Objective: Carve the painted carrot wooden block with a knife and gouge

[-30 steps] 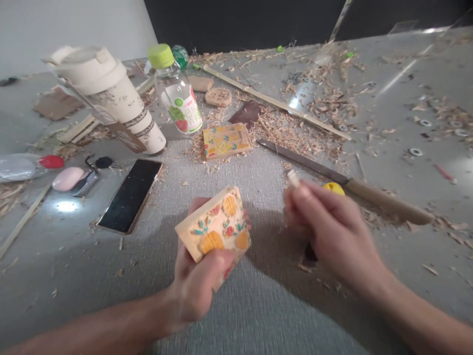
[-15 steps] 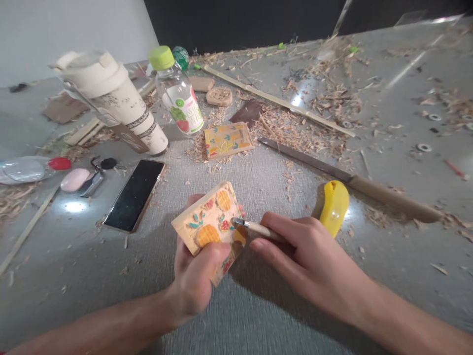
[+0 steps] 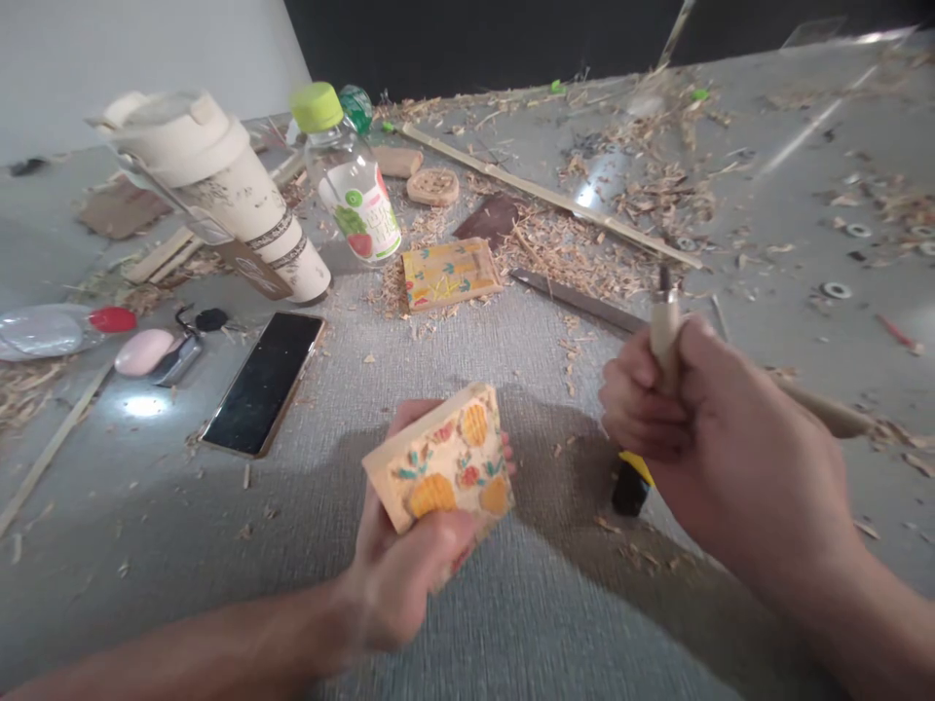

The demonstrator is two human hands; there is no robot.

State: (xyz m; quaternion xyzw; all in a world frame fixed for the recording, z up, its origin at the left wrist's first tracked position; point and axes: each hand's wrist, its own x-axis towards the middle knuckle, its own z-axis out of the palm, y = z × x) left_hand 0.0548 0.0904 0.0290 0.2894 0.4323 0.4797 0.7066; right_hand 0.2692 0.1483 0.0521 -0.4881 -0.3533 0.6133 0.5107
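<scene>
My left hand [image 3: 409,565] grips a carved wooden block [image 3: 445,467], thumb across its lower edge and fingers behind. The block is tilted; its face carries raised orange pineapples, red fruit and teal leaves. To the right, my right hand [image 3: 723,438] is closed in a fist around a carving tool [image 3: 665,336] with a pale handle. The tool stands upright, its dark end up, apart from the block. Beneath this hand lies a yellow and black object [image 3: 632,482], mostly hidden. A second painted wooden block [image 3: 451,276] lies flat beyond the left hand.
A phone [image 3: 264,383], a tilted cream tumbler [image 3: 226,195] and a clear bottle with a green cap [image 3: 356,185] are at the left. A long blade [image 3: 577,300] lies partly behind my right hand. Wood shavings [image 3: 657,195] and a thin strip [image 3: 541,195] spread across the back.
My right hand has pulled the carving tool away from the block, up and right, turning it upright in a fist. The left hand and block have shifted slightly right and down.
</scene>
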